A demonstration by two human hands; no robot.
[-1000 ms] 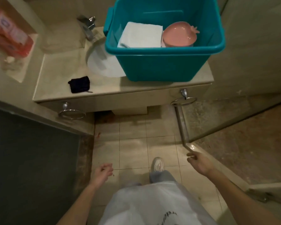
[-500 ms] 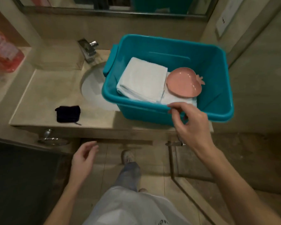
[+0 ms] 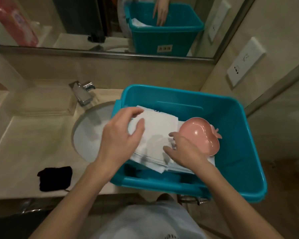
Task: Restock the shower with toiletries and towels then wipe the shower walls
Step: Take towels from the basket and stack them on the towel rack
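A teal plastic bin [image 3: 240, 169] stands on the vanity counter, partly over the sink. Inside lies a stack of folded white towels [image 3: 159, 128], with a pink apple-shaped dish [image 3: 198, 135] on its right side. My left hand [image 3: 121, 138] rests on the left part of the stack, fingers spread and curved over the top towel. My right hand [image 3: 183, 150] is at the stack's right front, beside the pink dish, with its fingers tucked into the towel folds. The stack's left edge is hidden under my left palm.
A white sink basin [image 3: 90, 135] and chrome tap [image 3: 82, 94] sit left of the bin. A black pouch [image 3: 54, 178] lies near the counter's front edge. The mirror [image 3: 76, 23] spans the back wall, a wall socket [image 3: 245, 61] is at right, and red packages [image 3: 14, 21] are at the far left.
I have stepped up to the counter. My right hand went from the bin's front rim into the towels, and my left hand rose from below the counter onto the stack.
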